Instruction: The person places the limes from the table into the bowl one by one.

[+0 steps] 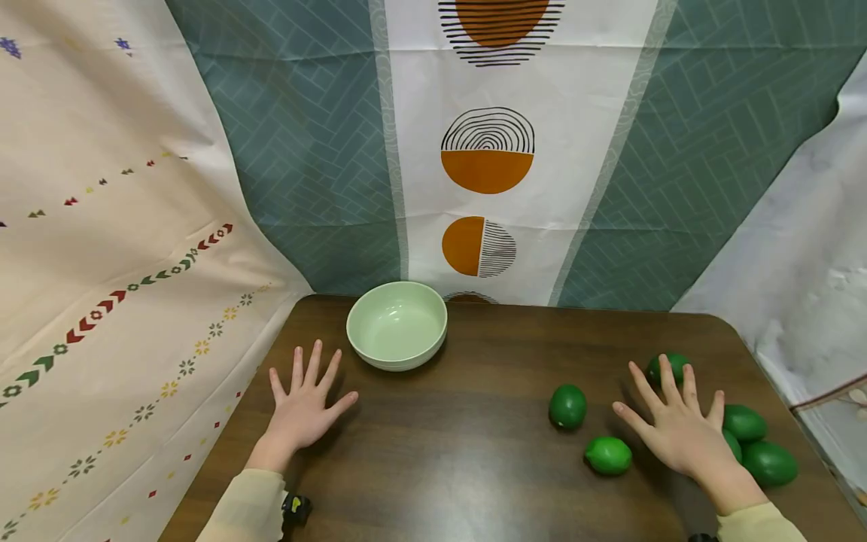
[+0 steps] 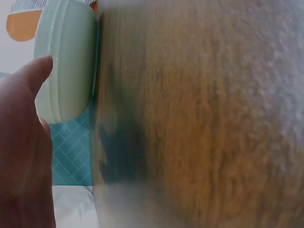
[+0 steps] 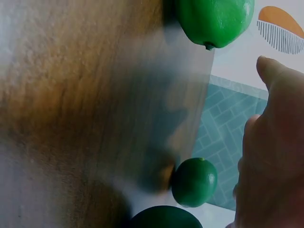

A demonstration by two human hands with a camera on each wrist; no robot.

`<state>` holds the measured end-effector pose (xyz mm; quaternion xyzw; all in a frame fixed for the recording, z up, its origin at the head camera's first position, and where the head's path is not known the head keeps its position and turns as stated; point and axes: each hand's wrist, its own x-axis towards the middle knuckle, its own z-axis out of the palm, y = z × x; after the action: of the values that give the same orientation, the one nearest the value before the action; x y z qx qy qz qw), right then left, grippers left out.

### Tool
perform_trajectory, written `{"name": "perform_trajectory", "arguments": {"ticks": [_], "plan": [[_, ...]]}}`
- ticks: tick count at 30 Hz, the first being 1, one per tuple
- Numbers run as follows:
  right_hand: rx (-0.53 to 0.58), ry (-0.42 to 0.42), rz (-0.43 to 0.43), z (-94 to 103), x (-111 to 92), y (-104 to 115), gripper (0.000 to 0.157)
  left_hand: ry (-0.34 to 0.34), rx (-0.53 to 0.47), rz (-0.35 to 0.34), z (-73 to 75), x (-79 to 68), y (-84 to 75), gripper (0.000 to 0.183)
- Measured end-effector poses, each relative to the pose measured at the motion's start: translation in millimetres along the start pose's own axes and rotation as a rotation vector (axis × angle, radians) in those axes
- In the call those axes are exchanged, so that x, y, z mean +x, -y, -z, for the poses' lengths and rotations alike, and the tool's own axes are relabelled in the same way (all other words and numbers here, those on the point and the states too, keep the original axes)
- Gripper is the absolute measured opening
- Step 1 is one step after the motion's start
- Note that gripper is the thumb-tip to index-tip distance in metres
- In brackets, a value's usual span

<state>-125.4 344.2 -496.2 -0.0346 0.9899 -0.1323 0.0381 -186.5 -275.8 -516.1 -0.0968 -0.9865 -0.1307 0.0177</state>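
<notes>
My left hand hovers over the left of the table with its fingers spread and holds nothing. A pale green bowl stands just past it at the back; in the left wrist view my thumb overlaps the bowl. Fingers fanned out, my right hand hangs over the right side, gripping nothing. To its left lie a bright green lime and a dark green oval fruit. Another dark fruit shows behind its fingertips. Beside the wrist are several more, including one at the right; one is partly hidden by the hand.
The brown wooden table has rounded back corners. A patterned curtain hangs directly behind its back edge. Cream cloth drapes along the left, and white cloth hangs at the right.
</notes>
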Motion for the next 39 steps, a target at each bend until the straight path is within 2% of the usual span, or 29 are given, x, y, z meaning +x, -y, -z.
{"name": "perform_trajectory", "arguments": {"ticks": [5,13,18,22,25,29,31,35,39], "plan": [[0.006,-0.007,0.019,0.9,-0.4,2.8,0.087,-0.044,-0.026,-0.022,-2.0,-1.6,2.5,0.087],[0.032,-0.034,0.046,0.7,-2.0,0.7,0.088,-0.163,-0.098,-0.018,-6.0,-3.4,5.5,0.080],[0.044,-0.087,0.077,1.6,-4.5,1.0,0.086,-0.262,-0.152,-0.046,-7.4,-1.5,1.7,0.069],[0.064,-0.135,0.104,5.9,-8.5,4.7,0.084,-0.374,-0.178,-0.116,-5.7,0.8,-6.2,0.057],[0.080,-0.153,0.106,9.2,-13.6,8.0,0.077,-0.447,-0.136,-0.210,-3.7,3.2,-13.3,0.048],[0.107,-0.153,0.087,12.2,-21.5,12.2,0.065,-0.508,-0.057,-0.342,-3.5,7.9,-22.8,0.043],[0.115,-0.157,0.081,13.1,-24.4,13.6,0.061,-0.522,-0.047,-0.386,-4.3,10.3,-27.4,0.042],[0.115,-0.168,0.084,14.1,-28.7,14.9,0.054,-0.551,-0.058,-0.431,-6.4,14.3,-34.7,0.041],[0.120,-0.182,0.085,14.6,-32.8,14.4,0.049,-0.573,-0.086,-0.438,-9.2,17.2,-39.7,0.041]]}}
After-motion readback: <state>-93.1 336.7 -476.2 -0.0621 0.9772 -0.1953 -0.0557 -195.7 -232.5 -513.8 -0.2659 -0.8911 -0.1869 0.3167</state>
